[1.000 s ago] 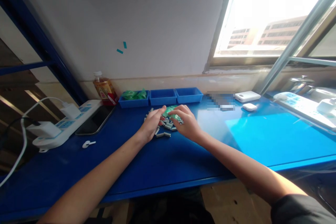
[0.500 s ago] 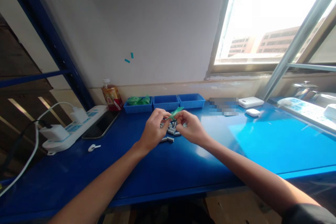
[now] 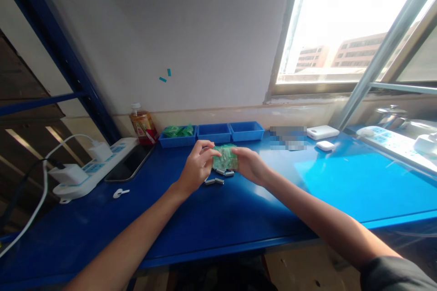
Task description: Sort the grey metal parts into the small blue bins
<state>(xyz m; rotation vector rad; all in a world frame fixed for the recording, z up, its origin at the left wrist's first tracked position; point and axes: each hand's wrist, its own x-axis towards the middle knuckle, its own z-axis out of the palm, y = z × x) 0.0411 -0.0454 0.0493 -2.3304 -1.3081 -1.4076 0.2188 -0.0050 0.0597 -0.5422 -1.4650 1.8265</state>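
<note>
Between my hands a small green see-through plastic bag hangs above the table, its broad face turned toward me. My left hand is closed on the bag's left edge with thumb and fingers. On the opposite edge, my right hand grips the bag. Several small silvery metal pieces lie on the blue table below, partly hidden by the bag and my fingers. Whether anything is inside the bag I cannot tell.
Three blue bins stand along the wall; the left bin holds green bags. Leftward are a drink bottle, a phone, a power strip and a white earbud. White devices, including a power bank, lie right.
The green bag has gone from a bunched, narrow strip to spread open and flat between my hands. It now covers more of the metal pieces. The view has shifted slightly.
</note>
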